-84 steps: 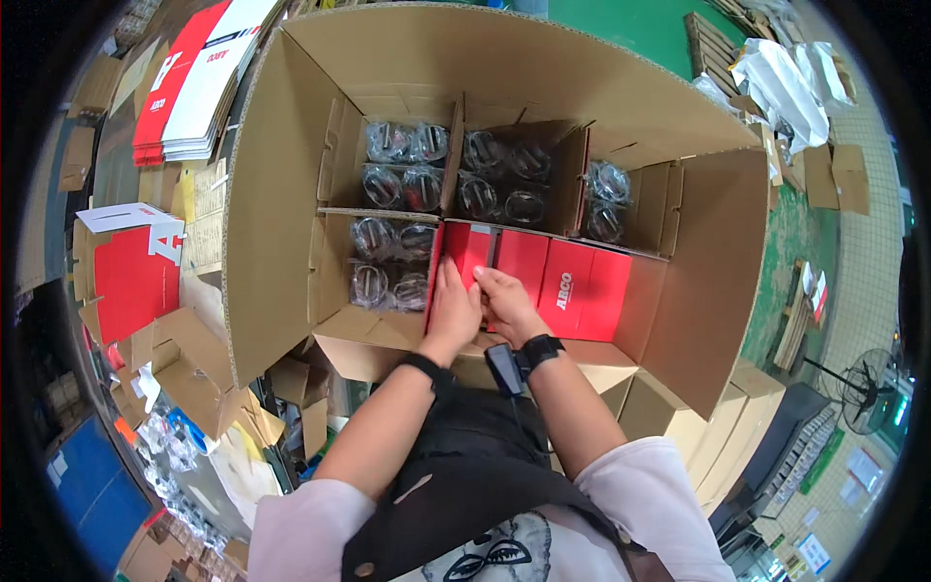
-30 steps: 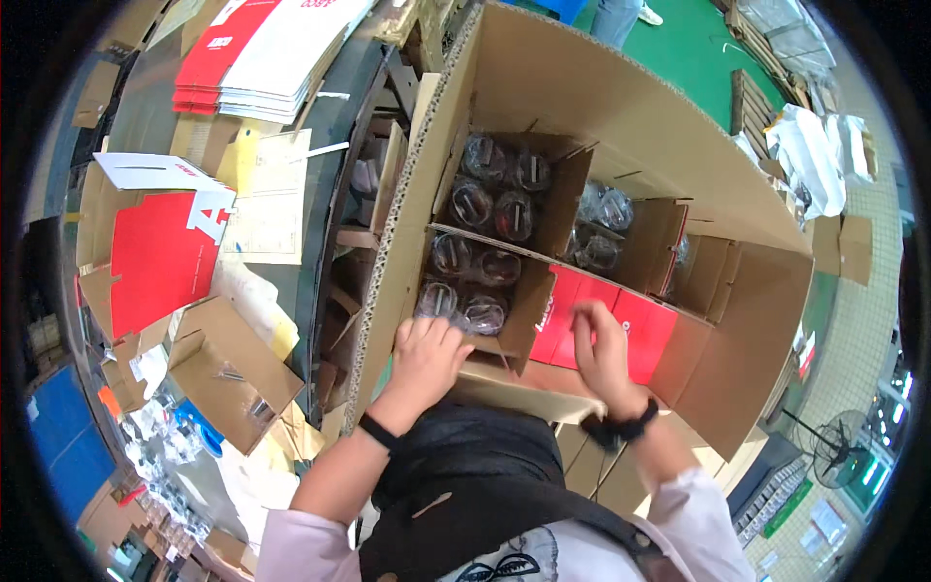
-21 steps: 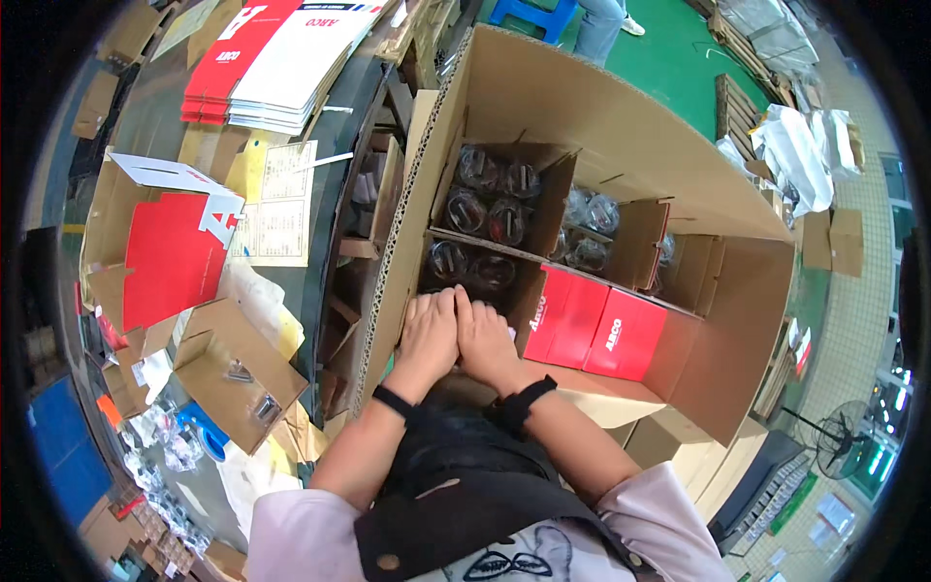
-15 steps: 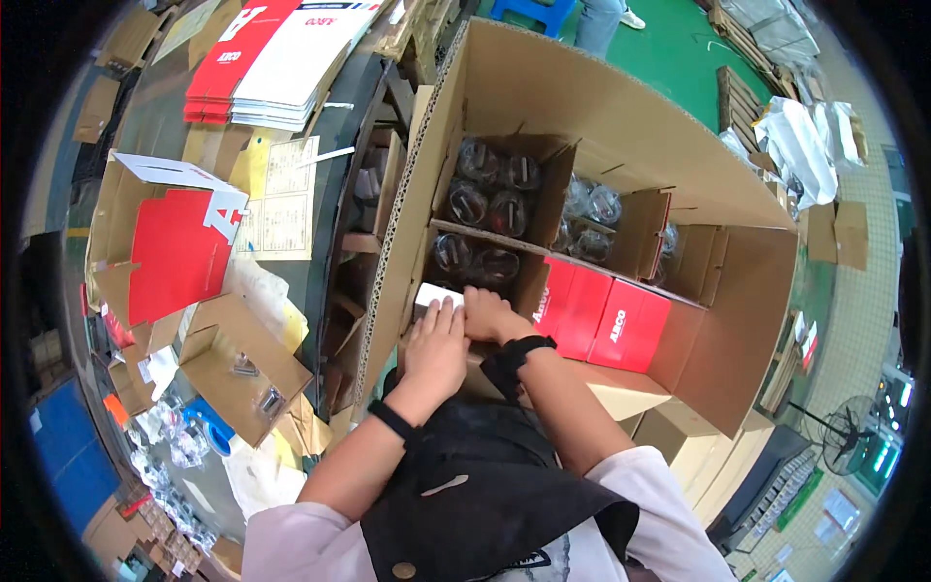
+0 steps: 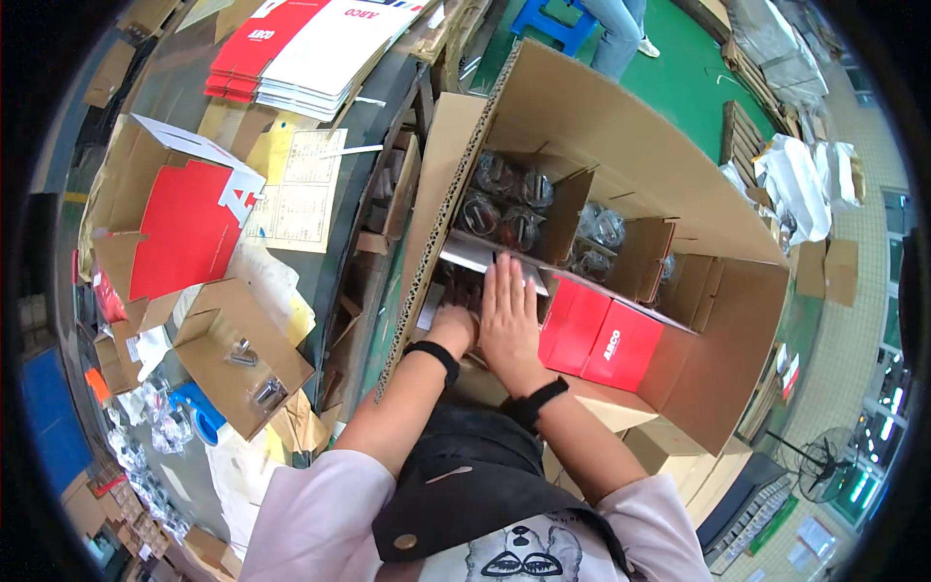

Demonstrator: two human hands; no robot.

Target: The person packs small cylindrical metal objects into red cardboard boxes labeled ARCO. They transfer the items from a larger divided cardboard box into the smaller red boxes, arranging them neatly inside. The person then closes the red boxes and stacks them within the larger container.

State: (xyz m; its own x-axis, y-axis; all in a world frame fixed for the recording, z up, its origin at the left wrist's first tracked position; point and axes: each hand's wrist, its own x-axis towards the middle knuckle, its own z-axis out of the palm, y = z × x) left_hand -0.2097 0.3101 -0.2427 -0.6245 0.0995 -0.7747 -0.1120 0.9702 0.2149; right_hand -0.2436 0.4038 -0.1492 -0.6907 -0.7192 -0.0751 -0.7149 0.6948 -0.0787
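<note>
A large open cardboard box [image 5: 718, 359] stands in front of me, split by brown cardboard dividers [image 5: 565, 215]. Along the near-left compartment runs a white panel [image 5: 475, 254], which looks like the side of a carton. My right hand [image 5: 512, 325] lies against it, fingers stretched out and close together. Just left of it my left hand [image 5: 454, 328] reaches down into the compartment; its fingers are in shadow and partly hidden, so any hold cannot be made out. Clear-wrapped round items [image 5: 519, 228] fill the compartment beyond. Two red cartons [image 5: 621, 341] sit to the right of my right hand.
On the workbench at left are an open red and white carton [image 5: 189, 228], a small brown box [image 5: 233, 364] with metal parts, a blue tape dispenser [image 5: 199, 412] and stacked flat red-white cartons [image 5: 310, 58]. A person's leg [image 5: 613, 34] and blue stool [image 5: 553, 21] are beyond the box.
The left hand has moved down into the compartment, and the right hand has flattened with its fingers extended. A long white panel now shows where a small white end was. The view has shifted slightly.
</note>
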